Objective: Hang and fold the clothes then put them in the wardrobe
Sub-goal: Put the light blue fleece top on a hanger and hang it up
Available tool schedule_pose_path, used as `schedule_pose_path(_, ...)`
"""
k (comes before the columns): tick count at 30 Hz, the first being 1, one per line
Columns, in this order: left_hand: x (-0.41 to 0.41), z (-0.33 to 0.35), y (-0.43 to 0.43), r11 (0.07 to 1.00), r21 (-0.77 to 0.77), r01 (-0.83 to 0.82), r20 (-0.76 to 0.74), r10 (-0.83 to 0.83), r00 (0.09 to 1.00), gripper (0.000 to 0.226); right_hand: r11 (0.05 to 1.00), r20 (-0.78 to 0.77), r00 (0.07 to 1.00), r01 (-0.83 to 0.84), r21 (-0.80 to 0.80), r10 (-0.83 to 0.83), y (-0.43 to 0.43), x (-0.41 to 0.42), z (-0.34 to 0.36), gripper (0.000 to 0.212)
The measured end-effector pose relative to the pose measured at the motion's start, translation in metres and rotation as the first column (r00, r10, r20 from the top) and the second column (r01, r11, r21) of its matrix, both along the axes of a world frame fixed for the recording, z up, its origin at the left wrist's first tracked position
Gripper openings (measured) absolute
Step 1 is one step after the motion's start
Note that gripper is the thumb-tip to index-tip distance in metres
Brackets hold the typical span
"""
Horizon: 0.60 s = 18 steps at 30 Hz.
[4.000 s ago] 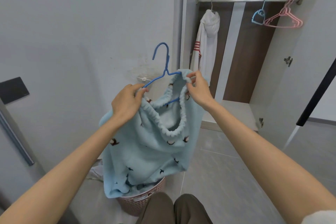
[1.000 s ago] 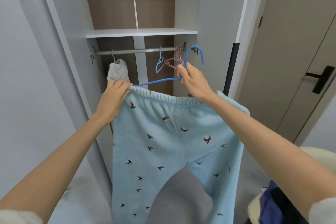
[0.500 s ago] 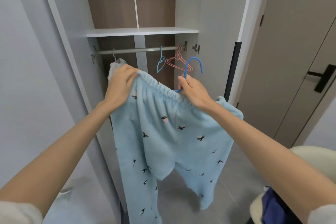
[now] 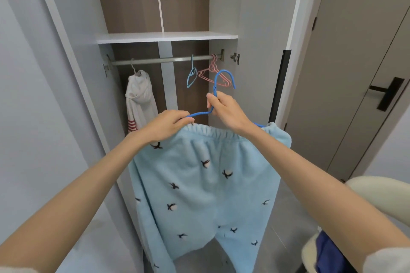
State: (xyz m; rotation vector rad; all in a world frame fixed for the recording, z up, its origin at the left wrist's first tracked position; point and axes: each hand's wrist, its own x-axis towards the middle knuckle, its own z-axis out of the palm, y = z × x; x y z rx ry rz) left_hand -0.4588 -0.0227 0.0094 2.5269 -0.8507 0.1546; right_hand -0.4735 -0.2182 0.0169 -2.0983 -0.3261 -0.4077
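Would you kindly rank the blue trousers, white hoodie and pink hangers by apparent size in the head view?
1. Blue trousers, though nearest the camera.
2. White hoodie.
3. Pink hangers.

I can't find any words or numbers to read here. The light blue pants (image 4: 199, 184) only have little dark bird shapes on them. The white hoodie (image 4: 142, 99) only has red stripes, no letters.
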Motion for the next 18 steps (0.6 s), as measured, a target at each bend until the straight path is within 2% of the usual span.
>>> schedule_pose_path(2, 0.002, -0.002, 0.003, 0.996, -0.087, -0.008, 0.026, 0.010, 1.000, 0.029, 0.998, -0.025, 0.998, -0.055, 0.018, 0.056, -0.001, 0.000, 0.003, 0.031)
schedule_pose_path(4, 0.003, -0.005, 0.006, 0.991, -0.129, -0.023, 0.044, 0.029, 0.999, 0.024, 0.995, -0.064, 0.994, -0.093, -0.035, 0.090, -0.007, 0.000, 0.006, 0.027)
schedule_pose_path(6, 0.004, -0.009, 0.011, 0.986, -0.159, -0.053, 0.057, 0.063, 0.996, 0.023, 0.992, -0.060, 0.998, -0.031, -0.120, 0.024, -0.018, 0.002, 0.006, 0.027)
schedule_pose_path(8, 0.006, -0.012, 0.018, 0.974, -0.200, -0.107, 0.070, 0.123, 0.990, 0.023, 0.946, 0.080, 0.980, 0.199, -0.257, -0.185, -0.034, 0.005, 0.001, 0.031)
schedule_pose_path(10, 0.009, -0.012, 0.024, 0.960, -0.234, -0.153, 0.093, 0.179, 0.980, 0.024, 0.792, 0.242, 0.873, 0.486, -0.368, -0.424, -0.052, 0.006, -0.010, 0.032)
schedule_pose_path(11, 0.011, -0.011, 0.026, 0.957, -0.236, -0.168, 0.106, 0.197, 0.975, 0.026, 0.721, 0.259, 0.823, 0.568, -0.398, -0.505, -0.059, 0.006, -0.017, 0.034)
schedule_pose_path(13, 0.013, -0.009, 0.028, 0.957, -0.217, -0.195, 0.127, 0.226, 0.966, 0.029, 0.662, 0.173, 0.782, 0.605, -0.443, -0.599, -0.068, 0.007, -0.028, 0.048)
schedule_pose_path(15, 0.015, -0.008, 0.028, 0.951, -0.215, -0.222, 0.141, 0.255, 0.957, 0.030, 0.711, 0.003, 0.783, 0.566, -0.418, -0.621, -0.073, 0.007, -0.033, 0.061)
schedule_pose_path(18, 0.015, -0.009, 0.029, 0.934, -0.233, -0.270, 0.155, 0.310, 0.938, 0.028, 0.754, -0.166, 0.785, 0.479, -0.449, -0.597, -0.080, 0.008, -0.028, 0.063)
